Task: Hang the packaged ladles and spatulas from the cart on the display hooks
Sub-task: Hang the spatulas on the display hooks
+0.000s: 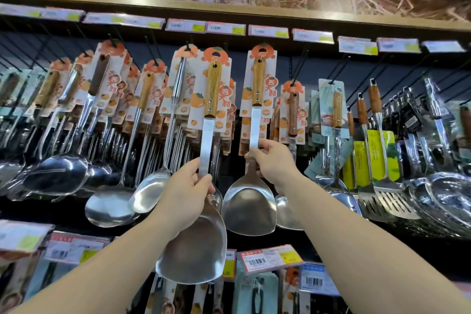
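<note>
Both hands are raised to the display wall. My left hand (190, 187) grips the steel shaft of a wood-handled spatula (198, 245) whose orange card top (216, 55) is up at a hook. Just to its right, my right hand (271, 159) pinches the shaft of a second wood-handled spatula (248, 208); its card (262, 52) sits on a black display hook (302, 60). Whether the left spatula's card hangs on its hook or is only held up to it, I cannot tell. The cart is out of view.
Several packaged ladles (112, 208) and spoons hang crowded at left. Slotted turners (384, 201) with green cards and strainers (443, 201) hang at right. Price tags (225, 28) line the wooden shelf edge above. A lower row of packaged goods (257, 293) hangs beneath.
</note>
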A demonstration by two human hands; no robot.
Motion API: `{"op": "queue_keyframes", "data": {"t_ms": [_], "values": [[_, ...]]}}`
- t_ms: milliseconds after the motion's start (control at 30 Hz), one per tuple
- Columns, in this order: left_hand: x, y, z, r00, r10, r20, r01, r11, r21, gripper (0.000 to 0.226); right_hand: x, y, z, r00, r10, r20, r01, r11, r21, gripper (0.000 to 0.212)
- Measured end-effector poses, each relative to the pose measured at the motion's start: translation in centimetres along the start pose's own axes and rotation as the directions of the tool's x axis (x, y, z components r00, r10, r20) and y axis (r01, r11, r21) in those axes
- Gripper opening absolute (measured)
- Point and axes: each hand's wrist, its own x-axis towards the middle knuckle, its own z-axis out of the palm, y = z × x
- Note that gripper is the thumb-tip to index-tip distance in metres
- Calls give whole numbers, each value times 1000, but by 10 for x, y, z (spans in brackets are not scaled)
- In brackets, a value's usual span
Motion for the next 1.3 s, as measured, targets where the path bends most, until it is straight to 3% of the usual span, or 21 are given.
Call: {"op": "queue_keyframes", "data": {"t_ms": [333,700,1067,1300], "values": [[9,-5,8,1000,8,-7,-8,999,-45,28,4,1,-5,1000,8,-8,-8,1000,10,24],[4,-8,2,1000,4,14,-4,1000,-3,32,5,12,3,998,64,15,-64,998,12,35],[3,-10,0,1000,13,-1,-13,1000,9,42,4,5,-6,998,56,-23,-53,994,97,24],[4,-11,3,1000,28,3,-28,1000,6,33,6,4,-3,1000,26,11,-28,992,124,31]]}}
